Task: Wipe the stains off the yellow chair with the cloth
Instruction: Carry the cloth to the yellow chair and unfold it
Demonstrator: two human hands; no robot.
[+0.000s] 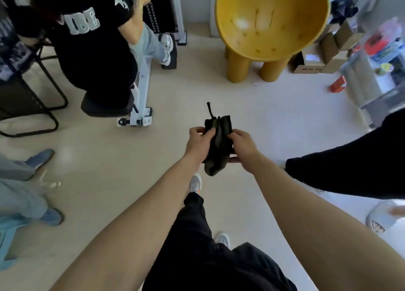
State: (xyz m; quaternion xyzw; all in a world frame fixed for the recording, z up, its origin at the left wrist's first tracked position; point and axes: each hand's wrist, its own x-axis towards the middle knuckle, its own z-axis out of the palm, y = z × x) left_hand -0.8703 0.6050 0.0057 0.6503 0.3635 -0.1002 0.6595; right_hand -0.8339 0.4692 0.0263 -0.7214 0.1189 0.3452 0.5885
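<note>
A yellow tub-shaped chair [271, 23] on thick round legs stands on the floor at the top centre, well ahead of me. Dark specks and two thin dark streaks mark its seat and backrest. Both my hands hold a dark, bunched cloth [219, 143] in mid-air over the floor, about a step short of the chair. My left hand [200, 143] grips the cloth's left side and my right hand [243, 147] grips its right side. A short loop sticks up from the cloth's top.
A person in a black shirt sits on a white exercise machine [142, 86] at the upper left. Cardboard boxes [322, 56] and a shelf [372, 56] crowd the right of the chair. Another person's shoes [41, 157] are at left; a dark-clad leg [350, 165] reaches in from the right.
</note>
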